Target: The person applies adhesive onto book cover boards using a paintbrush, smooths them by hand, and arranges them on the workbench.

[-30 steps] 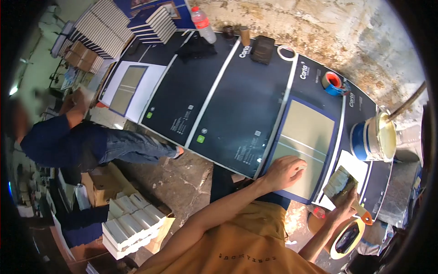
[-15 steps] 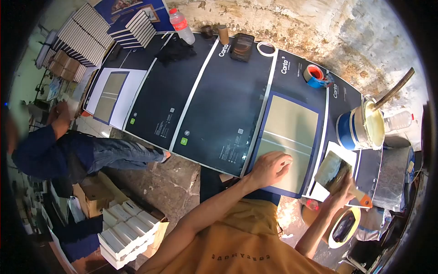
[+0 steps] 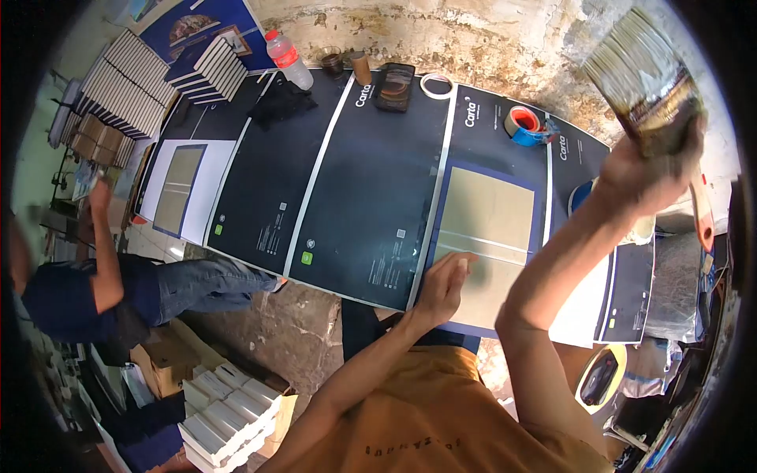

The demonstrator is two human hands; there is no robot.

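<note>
My right hand [image 3: 650,177] is raised at the upper right, wrapped round a wide paste brush [image 3: 643,67] with its wet bristles pointing up. An orange-and-white handle end sticks out below that hand. My left hand [image 3: 443,290] lies at the left side of a book cover [image 3: 489,213], made of beige boards on a dark blue sheet. Its fingers are curled in, and whatever they may hold is hidden. Behind my right forearm, the paste bucket [image 3: 579,195] is mostly covered. A white sheet [image 3: 579,315] lies right of the cover.
A blue-and-red tape roll [image 3: 524,124], white tape ring [image 3: 437,87], phone [image 3: 394,87] and bottle [image 3: 289,59] stand along the table's back. Another cover [image 3: 180,185] lies left. A co-worker [image 3: 87,284] stands at left. Book stacks [image 3: 229,414] sit below.
My right hand has swung up from beside the white sheet, lifting the brush high. My left hand has shifted left toward the cover's edge. The co-worker's arm has moved, and the view has shifted slightly.
</note>
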